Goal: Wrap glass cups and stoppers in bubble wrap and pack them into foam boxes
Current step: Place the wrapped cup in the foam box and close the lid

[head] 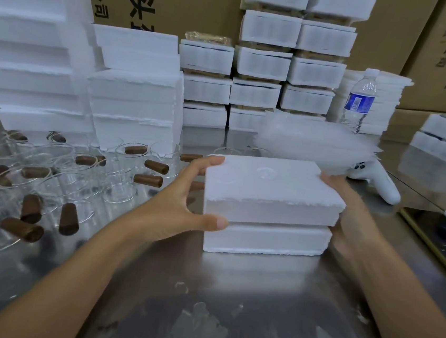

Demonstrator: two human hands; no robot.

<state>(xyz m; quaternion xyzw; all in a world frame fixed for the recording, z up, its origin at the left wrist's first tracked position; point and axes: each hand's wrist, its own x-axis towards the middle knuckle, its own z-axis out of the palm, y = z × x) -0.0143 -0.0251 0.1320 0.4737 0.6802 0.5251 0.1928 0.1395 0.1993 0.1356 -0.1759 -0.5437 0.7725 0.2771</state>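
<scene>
Our left hand (182,200) clamps the 9 o'clock end of the foam box (271,198), with the thumb on the near face at the seam and the fingers hooked over the far top edge. Our right hand (348,223) grips the 3 o'clock end. It is blurred and mostly hidden behind the box, so only its fingertips show at the top corner.

Both halves of the box are closed, so we cannot see what is inside. It sits at the centre of the steel table (230,293). At 9 o'clock the glass cups (58,176) are hard to make out, their outlines clearest where the brown stoppers (69,218) lie among them. At 1 o'clock a hazy stack of bubble wrap (315,142) covers the base of a water bottle (359,100). At 3 o'clock a white controller (377,179) is partly hidden by the bubble wrap. At 11 o'clock foam stacks (136,91) are cut off by the frame.
</scene>
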